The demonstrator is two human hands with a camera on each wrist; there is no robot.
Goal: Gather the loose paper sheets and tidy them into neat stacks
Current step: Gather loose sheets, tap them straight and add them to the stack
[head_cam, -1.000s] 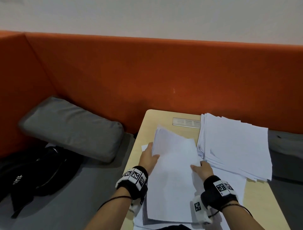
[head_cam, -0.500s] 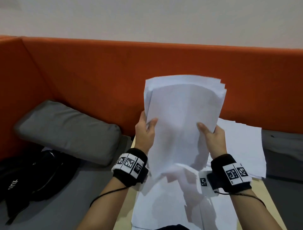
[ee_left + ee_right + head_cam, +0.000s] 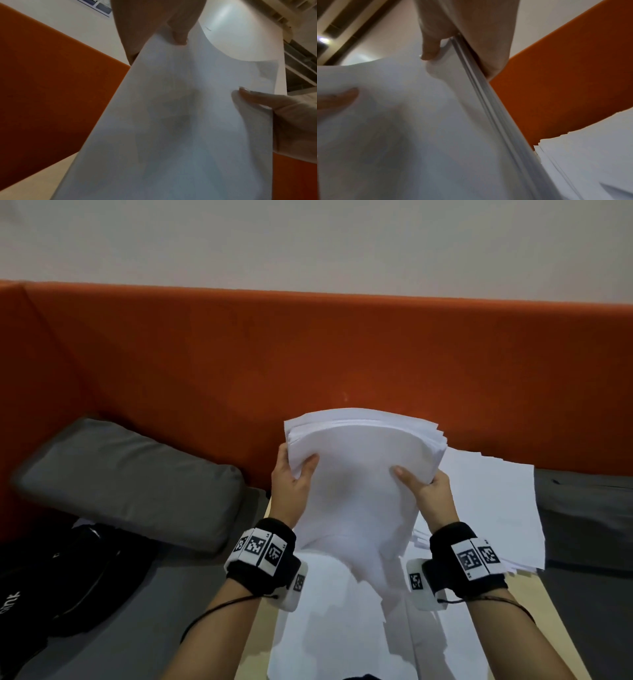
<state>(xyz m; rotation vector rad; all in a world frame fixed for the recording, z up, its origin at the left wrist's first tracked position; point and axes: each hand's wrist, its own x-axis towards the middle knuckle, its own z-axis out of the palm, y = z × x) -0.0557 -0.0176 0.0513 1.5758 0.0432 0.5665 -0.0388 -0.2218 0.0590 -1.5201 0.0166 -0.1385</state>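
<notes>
A bundle of white paper sheets [image 3: 359, 484] stands nearly upright above the table, its top edge bowed and fanned. My left hand [image 3: 291, 484] grips its left edge with the thumb on the front. My right hand [image 3: 424, 491] grips the right edge the same way. In the left wrist view the bundle [image 3: 180, 121] fills the frame under my left hand's thumb [image 3: 178, 36]. The right wrist view shows the layered edge of the bundle [image 3: 488, 101] pinched in my right hand [image 3: 453, 44]. More loose sheets [image 3: 342, 628] lie flat on the table below.
A second, uneven paper stack [image 3: 496, 508] lies on the wooden table [image 3: 544, 628] at the right. An orange padded partition [image 3: 205, 364] runs behind. A grey cushion [image 3: 126, 477] and a black bag [image 3: 51, 577] sit on the grey seat to the left.
Both hands lifted the bundle off the table and stood it upright, then lowered it; its top edge now sits lower and bows more than half a second ago.
</notes>
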